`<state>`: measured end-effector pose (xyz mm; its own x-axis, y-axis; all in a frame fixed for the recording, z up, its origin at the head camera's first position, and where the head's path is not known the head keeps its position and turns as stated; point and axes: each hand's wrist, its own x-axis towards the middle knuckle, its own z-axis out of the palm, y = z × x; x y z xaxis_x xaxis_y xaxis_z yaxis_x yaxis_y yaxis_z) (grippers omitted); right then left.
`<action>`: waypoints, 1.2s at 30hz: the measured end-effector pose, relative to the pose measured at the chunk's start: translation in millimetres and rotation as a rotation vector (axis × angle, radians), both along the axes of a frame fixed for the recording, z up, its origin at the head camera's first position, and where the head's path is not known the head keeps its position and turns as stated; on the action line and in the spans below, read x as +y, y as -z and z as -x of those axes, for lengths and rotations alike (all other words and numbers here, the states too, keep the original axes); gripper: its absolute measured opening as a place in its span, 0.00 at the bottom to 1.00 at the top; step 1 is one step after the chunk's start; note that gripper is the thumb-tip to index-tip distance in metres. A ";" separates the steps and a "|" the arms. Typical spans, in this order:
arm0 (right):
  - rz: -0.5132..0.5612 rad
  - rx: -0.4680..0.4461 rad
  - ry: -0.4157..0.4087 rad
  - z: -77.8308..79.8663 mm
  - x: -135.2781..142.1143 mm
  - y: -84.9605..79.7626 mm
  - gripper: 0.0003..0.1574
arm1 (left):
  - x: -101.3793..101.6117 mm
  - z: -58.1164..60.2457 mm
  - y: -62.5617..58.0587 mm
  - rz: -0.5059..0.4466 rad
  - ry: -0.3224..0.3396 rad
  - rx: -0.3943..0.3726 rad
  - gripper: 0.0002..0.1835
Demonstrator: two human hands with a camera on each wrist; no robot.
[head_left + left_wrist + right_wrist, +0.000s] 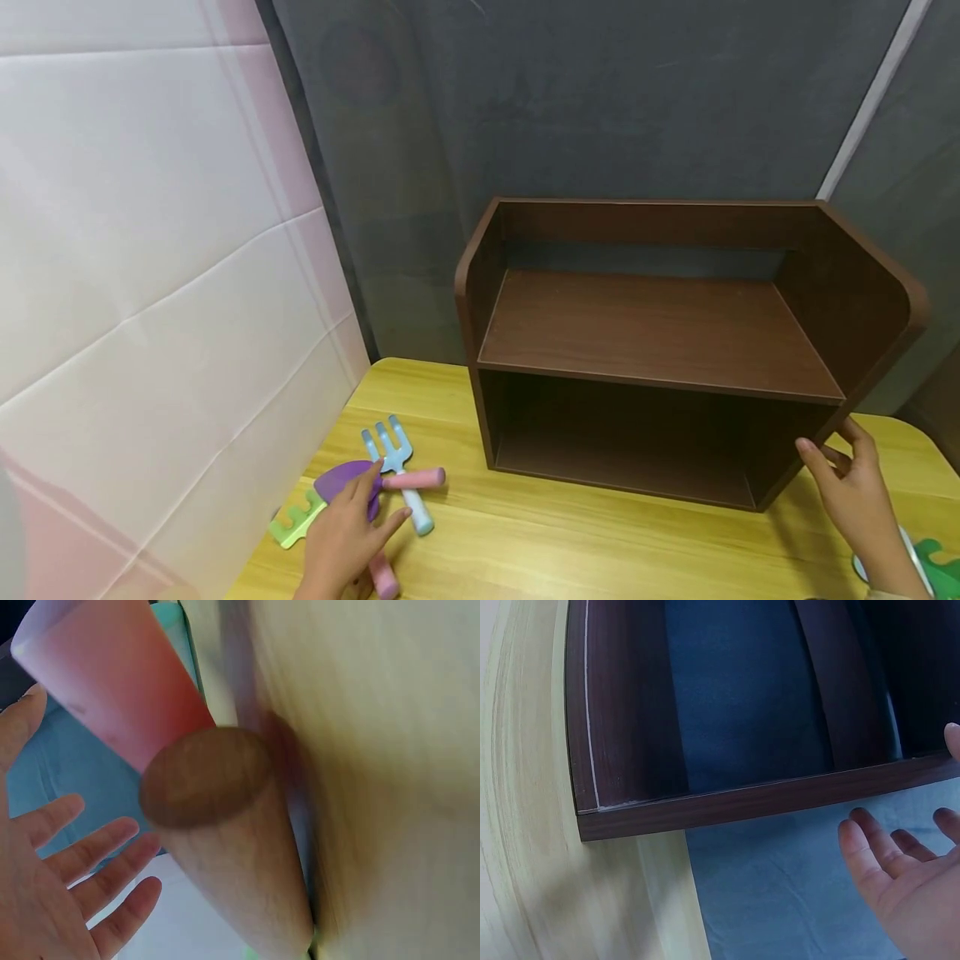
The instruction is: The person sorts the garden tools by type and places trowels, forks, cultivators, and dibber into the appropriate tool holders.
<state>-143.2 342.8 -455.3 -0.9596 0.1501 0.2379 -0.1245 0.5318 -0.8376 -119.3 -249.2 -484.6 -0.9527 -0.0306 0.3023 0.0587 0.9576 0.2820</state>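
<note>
In the head view my left hand (pixel 341 533) hovers over small garden tools at the left, its fingers spread. Beneath its fingertips are a purple trowel (pixel 339 477) with a pink handle, a light blue fork (pixel 393 457) and a green rake head (pixel 297 523). Another pink handle (pixel 384 577) shows beside the palm. Close up in the left wrist view, a wooden handle (pixel 232 862) end lies by a pink one, apart from the loose fingers. My right hand (pixel 855 487) is at the right side of a brown two-tier shelf (pixel 660 329), thumb near its front edge, fingers outside the side panel.
The shelf stands on a yellow wood-grain table (pixel 570 542), both tiers bare. A green item (pixel 941 575) lies by the right forearm. A white panel (pixel 165 250) closes off the left side, and a dark grey curtain (pixel 637 92) hangs behind.
</note>
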 end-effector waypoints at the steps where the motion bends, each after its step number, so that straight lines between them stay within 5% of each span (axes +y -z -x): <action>1: 0.002 0.003 -0.003 0.1 -0.4 -0.3 0.46 | 0.5 0.4 0.6 -0.001 0.002 0.005 0.44; 9: 0.015 -0.005 -0.009 -0.9 0.5 -0.4 0.45 | 7.1 5.0 5.2 0.008 0.014 0.035 0.41; 18: 0.024 -0.039 0.017 -3.4 2.7 2.3 0.43 | 15.8 8.9 0.8 0.004 0.015 -0.064 0.38; 36: 0.022 0.001 0.011 -3.0 1.4 0.4 0.41 | 29.2 20.3 0.6 -0.032 0.028 -0.069 0.35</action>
<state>-140.1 344.2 -455.7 -0.9577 0.1657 0.2354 -0.1196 0.5149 -0.8489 -139.6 -220.1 -485.2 -0.9718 -0.0125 0.2354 0.0646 0.9463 0.3167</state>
